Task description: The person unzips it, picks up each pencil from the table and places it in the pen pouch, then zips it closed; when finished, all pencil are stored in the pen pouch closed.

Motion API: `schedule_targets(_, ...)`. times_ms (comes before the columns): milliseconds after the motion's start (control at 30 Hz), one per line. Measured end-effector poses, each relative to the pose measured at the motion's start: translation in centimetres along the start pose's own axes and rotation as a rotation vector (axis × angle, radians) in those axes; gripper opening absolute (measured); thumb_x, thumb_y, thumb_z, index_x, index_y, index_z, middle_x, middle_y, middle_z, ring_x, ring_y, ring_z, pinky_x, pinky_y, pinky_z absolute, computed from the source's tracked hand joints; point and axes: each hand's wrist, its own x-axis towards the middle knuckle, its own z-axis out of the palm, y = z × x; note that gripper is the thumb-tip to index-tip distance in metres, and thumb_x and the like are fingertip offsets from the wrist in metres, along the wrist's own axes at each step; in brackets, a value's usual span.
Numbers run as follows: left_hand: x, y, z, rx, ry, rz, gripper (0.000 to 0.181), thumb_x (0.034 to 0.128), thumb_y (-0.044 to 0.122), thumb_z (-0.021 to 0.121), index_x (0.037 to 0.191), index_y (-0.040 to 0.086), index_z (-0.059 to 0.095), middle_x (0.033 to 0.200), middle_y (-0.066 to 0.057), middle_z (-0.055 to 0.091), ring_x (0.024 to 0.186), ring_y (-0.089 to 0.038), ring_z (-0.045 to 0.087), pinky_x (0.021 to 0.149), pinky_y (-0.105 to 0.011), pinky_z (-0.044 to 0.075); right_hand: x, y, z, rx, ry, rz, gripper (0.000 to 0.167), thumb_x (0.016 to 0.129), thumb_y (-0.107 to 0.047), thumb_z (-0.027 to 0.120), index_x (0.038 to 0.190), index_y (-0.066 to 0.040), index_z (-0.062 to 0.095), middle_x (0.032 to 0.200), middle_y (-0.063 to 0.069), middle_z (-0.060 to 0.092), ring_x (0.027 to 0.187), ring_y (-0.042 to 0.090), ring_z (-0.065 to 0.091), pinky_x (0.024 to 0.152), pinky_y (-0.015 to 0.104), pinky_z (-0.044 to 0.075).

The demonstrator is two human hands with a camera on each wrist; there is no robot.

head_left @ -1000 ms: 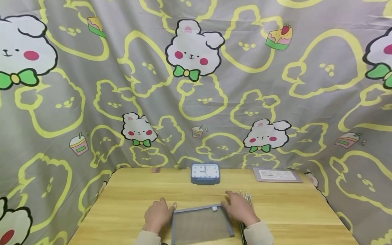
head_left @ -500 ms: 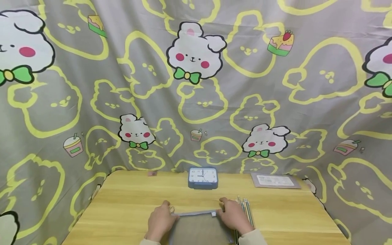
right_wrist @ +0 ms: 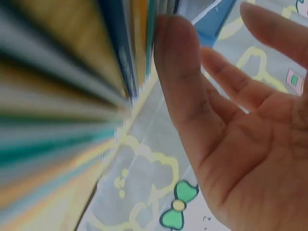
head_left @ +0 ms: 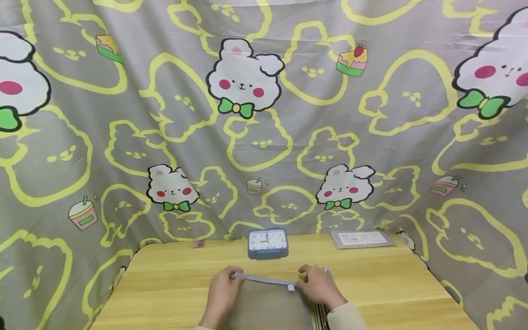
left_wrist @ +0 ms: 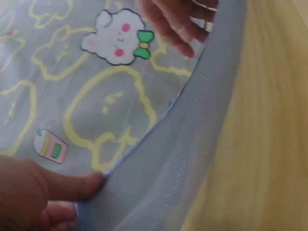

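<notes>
1 mesh pouch point(head_left: 268, 305) in L hand point(head_left: 223, 291)

Sheer grey mesh pouch point(head_left: 268, 305), small white tab point(head_left: 291, 288), blue-grey far edge point(head_left: 268, 280) lifted off wooden table point(head_left: 392, 284)

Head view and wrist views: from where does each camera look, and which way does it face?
Head: on the head, facing forward and down over table and clock; left hand and right hand show.
Left wrist: on that wrist, facing along the grey mesh; both hands show.
Right wrist: on that wrist, facing past thin sticks to patterned cloth; right hand shows.
Shared by head and left wrist: grey mesh, both hands.
</notes>
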Motion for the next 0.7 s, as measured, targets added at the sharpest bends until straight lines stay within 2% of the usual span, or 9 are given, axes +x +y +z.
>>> schedule_targets(133,0.4,1.4,-0.7,-0.139,0.033,0.067,0.016,0.0999,0.014,0.072,0.113,0.006,0.076,0.086,-0.003,0.075,0.072,-0.013,0.066,0.06,-0.024,0.051,0.9,-0.2,-2.5,-0.039,-0.048,-0.062,0.039,0.095,-0.021,0.079,0.125,0.002,0.07,0.103,0.013,0.076,0.09,0.028,0.071,0.076,0.049,0.06)
schedule_targets(233,0.7,2.2,-1.0,-0.201,0.064,0.105,0.016,0.1007,0.013,0.072,0.115,0.007,0.075,0.091,-0.005,0.076,0.076,-0.015,0.071,0.064,-0.023,0.055,1.2,-0.5,-4.5,-0.035,-0.105,-0.135,0.034,0.097,-0.02,0.078,0.124,-0.002,0.072,0.099,0.008,0.074,0.087,0.022,0.068,0.073,0.045,0.058)
schedule_targets(300,1.1,2.7,-1.2,-0.221,0.062,0.125,0.016,0.1012,0.014,0.071,0.116,0.008,0.074,0.095,-0.007,0.077,0.079,-0.017,0.073,0.066,-0.022,0.055,1.2,-0.7,-5.8,-0.021,-0.136,-0.179,0.029,0.098,-0.019,0.076,0.124,-0.006,0.073,0.096,0.003,0.072,0.083,0.017,0.064,0.07,0.04,0.055)
schedule_targets(400,1.6,3.1,-1.4,-0.217,0.015,0.154,0.023,0.1015,0.016,0.071,0.123,0.008,0.07,0.098,-0.006,0.077,0.082,-0.02,0.073,0.067,-0.024,0.055,0.9,-0.8,-7.3,-0.006,-0.115,-0.234,0.02,0.099,-0.016,0.075,0.118,-0.011,0.074,0.093,-0.002,0.071,0.079,0.011,0.061,0.068,0.034,0.052)
schedule_targets(500,1.6,3.0,-1.7,-0.179,-0.039,0.186,0.029,0.1006,0.021,0.072,0.125,0.009,0.065,0.102,-0.004,0.079,0.087,-0.022,0.071,0.072,-0.032,0.058,0.1,-0.5,-7.6,-0.008,-0.037,-0.285,0.011,0.097,-0.014,0.076,0.108,-0.013,0.076,0.091,-0.006,0.073,0.078,0.005,0.06,0.067,0.029,0.052)
schedule_targets(600,0.8,2.3,-2.1,-0.124,-0.079,0.202,0.024,0.0989,0.023,0.075,0.116,0.01,0.064,0.104,-0.004,0.081,0.092,-0.024,0.074,0.078,-0.041,0.062,-1.0,-0.1,-7.0,0.012,-0.012,-0.31,0.007,0.095,-0.012,0.078,0.1,-0.016,0.076,0.09,-0.01,0.073,0.078,-0.002,0.059,0.066,0.025,0.051)
schedule_targets(700,0.2,2.0,-2.6,-0.069,-0.087,0.219,0.012,0.0974,0.022,0.077,0.103,0.016,0.068,0.101,0.001,0.081,0.096,-0.023,0.076,0.079,-0.041,0.063,-1.7,-0.1,-6.5,0.033,-0.028,-0.314,0.007,0.094,-0.012,0.079,0.097,-0.018,0.075,0.089,-0.013,0.072,0.077,-0.004,0.057,0.064,0.024,0.049)
